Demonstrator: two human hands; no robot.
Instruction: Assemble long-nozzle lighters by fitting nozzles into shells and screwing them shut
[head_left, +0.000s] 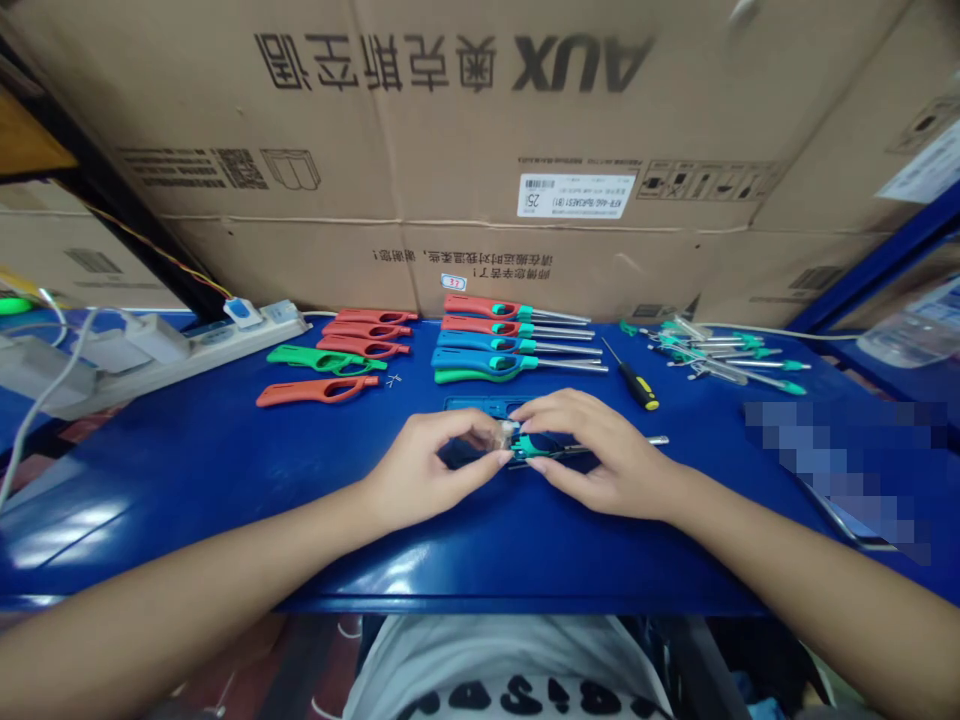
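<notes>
Near the front middle of the blue table, both hands are closed on the inner part of a gas lighter [534, 446], with a green trigger piece and a metal tube pointing right. My left hand [439, 460] pinches its left end, where a clear and whitish piece shows between the fingers. My right hand [600, 450] grips around the green piece, and the tube's tip [658, 440] shows beyond it. Just behind the fingers lies a blue lighter shell half [480, 405], partly hidden by the hands.
Assembled lighters [517, 340] lie in a row behind the hands. Several red and green shells [322, 392] are at left, a screwdriver [637, 385] and a pile of lighter inner parts [720, 350] at right. A power strip [225, 345] and a large cardboard box [420, 200] border the table.
</notes>
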